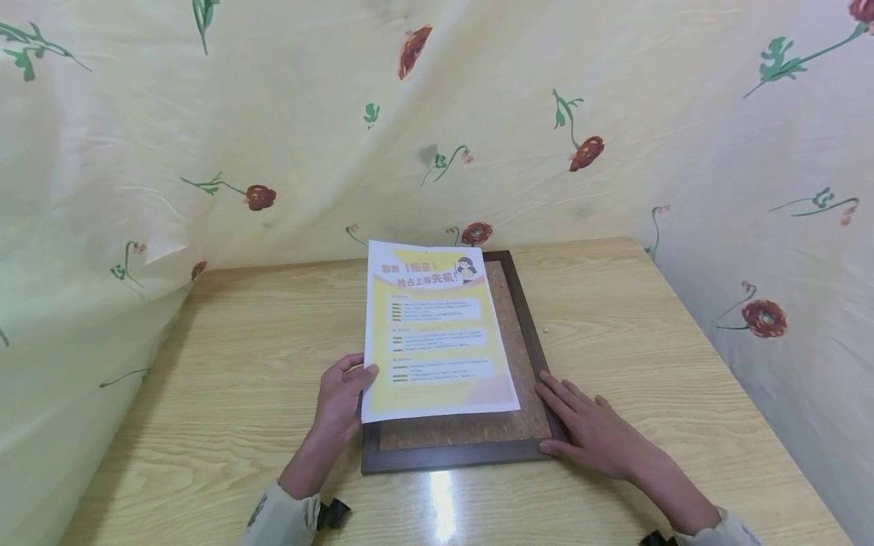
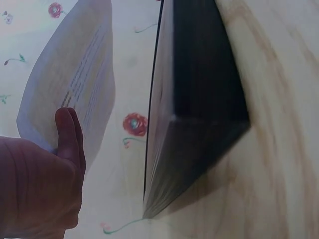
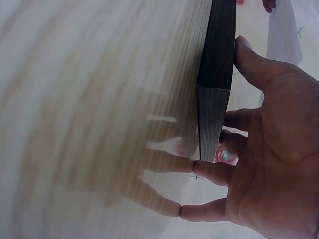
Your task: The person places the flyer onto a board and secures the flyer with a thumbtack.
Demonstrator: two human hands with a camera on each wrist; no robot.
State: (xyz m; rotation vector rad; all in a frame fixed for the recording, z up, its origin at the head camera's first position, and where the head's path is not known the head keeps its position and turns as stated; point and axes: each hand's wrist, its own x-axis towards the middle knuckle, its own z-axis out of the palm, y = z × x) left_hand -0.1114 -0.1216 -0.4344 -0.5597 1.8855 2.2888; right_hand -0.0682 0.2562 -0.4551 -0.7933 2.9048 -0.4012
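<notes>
My left hand (image 1: 339, 396) pinches a printed sheet of paper (image 1: 437, 322) by its lower left edge, thumb on top. The sheet is white with a yellow design, several text blocks and a cartoon figure at its top right. Beneath it lies a cork board (image 1: 457, 453) in a dark brown frame, partly hidden by the paper. The left wrist view shows the sheet (image 2: 75, 89) raised above the board's frame (image 2: 209, 69). My right hand (image 1: 601, 434) rests at the frame's lower right corner, its fingers spread; two fingertips touch the table in the right wrist view.
The board lies on a light wood-grain table (image 1: 259, 326). A cream cloth (image 1: 307, 114) with red flowers hangs behind the table and along both sides. A small pale dot (image 1: 546, 331) is on the table right of the board.
</notes>
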